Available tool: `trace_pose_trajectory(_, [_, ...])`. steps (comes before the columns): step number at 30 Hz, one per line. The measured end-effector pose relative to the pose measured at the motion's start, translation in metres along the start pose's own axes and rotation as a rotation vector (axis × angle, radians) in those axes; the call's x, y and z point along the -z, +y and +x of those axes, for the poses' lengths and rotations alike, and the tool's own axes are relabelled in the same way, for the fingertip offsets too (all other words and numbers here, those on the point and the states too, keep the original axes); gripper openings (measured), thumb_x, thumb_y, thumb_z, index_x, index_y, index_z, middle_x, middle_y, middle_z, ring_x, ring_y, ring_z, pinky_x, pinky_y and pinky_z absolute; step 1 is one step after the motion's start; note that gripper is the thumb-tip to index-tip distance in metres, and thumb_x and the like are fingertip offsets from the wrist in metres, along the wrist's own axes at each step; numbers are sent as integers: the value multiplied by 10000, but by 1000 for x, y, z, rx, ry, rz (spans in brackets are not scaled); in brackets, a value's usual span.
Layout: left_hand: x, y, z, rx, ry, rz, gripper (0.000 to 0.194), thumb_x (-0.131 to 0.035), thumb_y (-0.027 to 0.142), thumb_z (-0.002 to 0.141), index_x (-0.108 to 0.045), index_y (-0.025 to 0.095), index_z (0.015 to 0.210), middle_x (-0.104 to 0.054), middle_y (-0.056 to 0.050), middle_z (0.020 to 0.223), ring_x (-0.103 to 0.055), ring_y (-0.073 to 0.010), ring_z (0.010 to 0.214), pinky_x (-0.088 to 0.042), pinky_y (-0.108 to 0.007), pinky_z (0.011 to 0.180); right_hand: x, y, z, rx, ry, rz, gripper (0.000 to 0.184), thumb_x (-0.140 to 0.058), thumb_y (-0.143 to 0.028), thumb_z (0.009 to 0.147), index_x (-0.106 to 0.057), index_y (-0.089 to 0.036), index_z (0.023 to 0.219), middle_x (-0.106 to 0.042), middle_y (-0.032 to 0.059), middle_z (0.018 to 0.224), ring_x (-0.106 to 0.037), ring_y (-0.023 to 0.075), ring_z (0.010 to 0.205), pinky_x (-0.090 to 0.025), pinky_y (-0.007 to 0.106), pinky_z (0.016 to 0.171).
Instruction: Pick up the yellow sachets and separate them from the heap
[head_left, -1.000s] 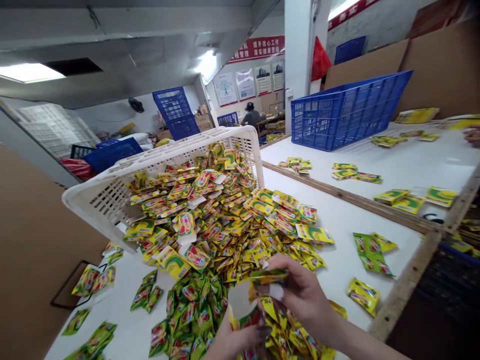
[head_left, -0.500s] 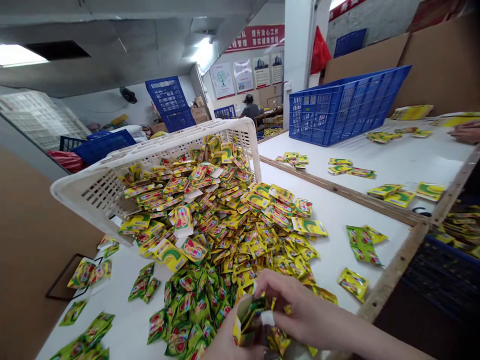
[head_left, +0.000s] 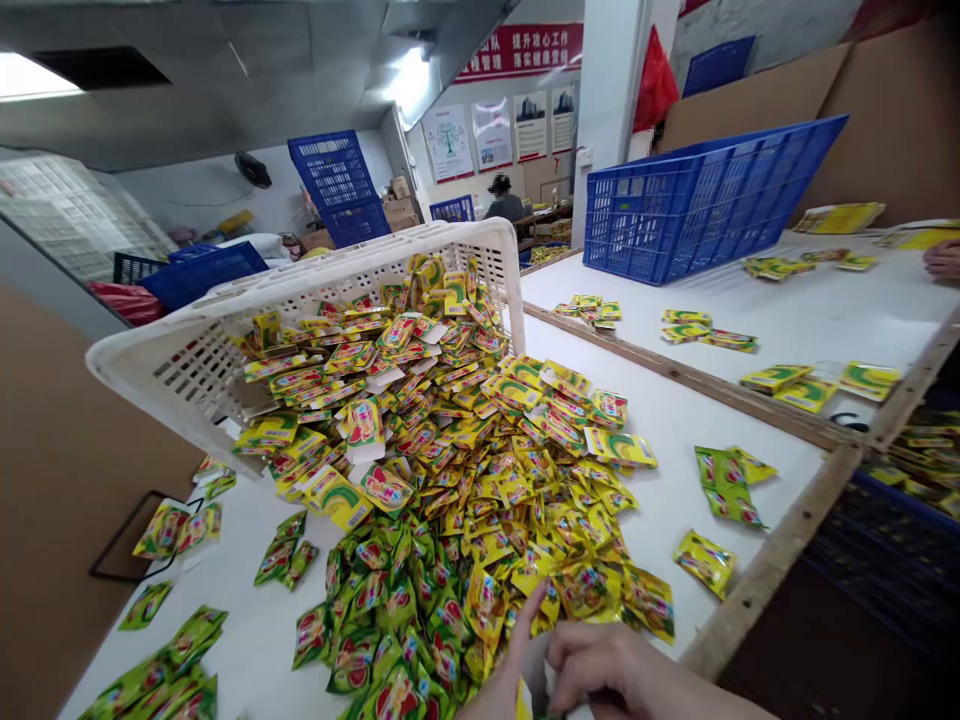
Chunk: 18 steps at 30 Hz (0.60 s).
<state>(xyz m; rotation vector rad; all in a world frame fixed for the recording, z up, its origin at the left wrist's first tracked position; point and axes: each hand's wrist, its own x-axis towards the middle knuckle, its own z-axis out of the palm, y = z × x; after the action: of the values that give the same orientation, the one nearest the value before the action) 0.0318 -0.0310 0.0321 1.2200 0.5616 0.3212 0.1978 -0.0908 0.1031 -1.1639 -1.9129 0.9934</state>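
At the bottom edge, my left hand (head_left: 504, 672) grips a small yellow carton (head_left: 523, 702), mostly cut off by the frame, with one finger pointing up along it. My right hand (head_left: 619, 662) has its fingers curled at the carton's pale open end, pressed against it. Just beyond the hands lies a heap of yellow sachets (head_left: 540, 515), with a heap of green sachets (head_left: 394, 615) to its left. Farther back, many yellow cartons (head_left: 382, 345) spill out of a tipped white plastic crate (head_left: 176, 375) onto the sachets.
Loose green sachets (head_left: 169, 665) lie at the left of the white table (head_left: 259, 620), near a black wire frame (head_left: 112, 550). A wooden ledge (head_left: 780, 560) edges the right side. Beyond it are a blue crate (head_left: 675, 215), flat cartons (head_left: 776, 378) and another person's hand (head_left: 943, 260).
My hands have dropped lower toward the bottom edge with the carton. The sachets seen in its opening before are now hidden. The view has shifted slightly.
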Motion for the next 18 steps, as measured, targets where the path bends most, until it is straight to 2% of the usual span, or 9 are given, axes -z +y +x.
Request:
trace_pose_trajectory(2, [2,16,-5,-94,-10,-7,1043,-743,534,514,-207,188,1339,-533,-117,1109,-469,-291,1103,-287,-434,991,18,13,-3,3,85,-35,212,-453,-166,791,-654,-226,817,-669,49,840,-622,170,796,-494,250,669])
trace_pose_trajectory(3, [7,25,-7,-140,30,15,1008,-717,558,542,-206,207,1337,-491,-127,1180,-434,-291,1143,-288,-430,995,34,21,-4,-4,177,-71,200,-449,-201,799,-648,-223,807,-670,51,831,-622,176,765,-492,259,639])
trace_pose_trajectory(5, [27,42,-14,-213,237,202,727,-614,541,679,-321,247,1275,-437,-123,1248,-392,-275,1179,-298,-425,994,72,36,-5,-66,460,-225,191,-441,-256,797,-627,-217,820,-668,56,833,-605,175,649,-471,277,559])
trace_pose_trajectory(7, [54,53,-22,-226,502,596,364,-499,429,802,-480,252,1119,-444,-107,1231,-381,-263,1174,-287,-441,995,104,47,-2,-228,801,-550,200,-450,-282,789,-600,-203,897,-639,83,933,-564,164,564,-424,290,502])
trace_pose_trajectory(9, [78,57,-30,-190,626,956,225,-456,367,824,-541,239,987,-489,-96,1136,-413,-270,1115,-298,-469,968,112,50,9,-290,962,-827,231,-447,-277,801,-574,-191,974,-586,107,1039,-566,177,630,-412,301,534])
trace_pose_trajectory(10, [86,55,-35,-151,625,1063,207,-439,359,827,-544,232,952,-510,-90,1075,-443,-268,1065,-327,-466,938,104,49,18,-257,940,-877,230,-438,-272,813,-569,-183,980,-575,109,1039,-572,189,698,-422,306,578])
trace_pose_trajectory(12, [93,47,-43,-39,573,1143,210,-406,375,838,-531,218,899,-539,-72,939,-509,-245,925,-407,-416,840,66,45,39,-132,722,-799,199,-423,-271,830,-571,-169,916,-588,95,924,-559,201,796,-440,309,667])
trace_pose_trajectory(15, [82,25,-54,48,580,1215,321,-500,497,763,-509,210,908,-553,-78,904,-535,-251,855,-454,-362,739,-8,42,70,-133,326,-717,219,-551,-349,741,-572,-162,853,-559,110,937,-502,261,888,-443,375,735])
trace_pose_trajectory(18, [69,4,-63,9,634,1302,393,-561,503,712,-531,198,958,-565,-127,995,-519,-307,944,-439,-389,785,-48,45,85,-157,168,-666,160,-592,-216,673,-575,-153,819,-533,124,989,-460,291,962,-421,411,778])
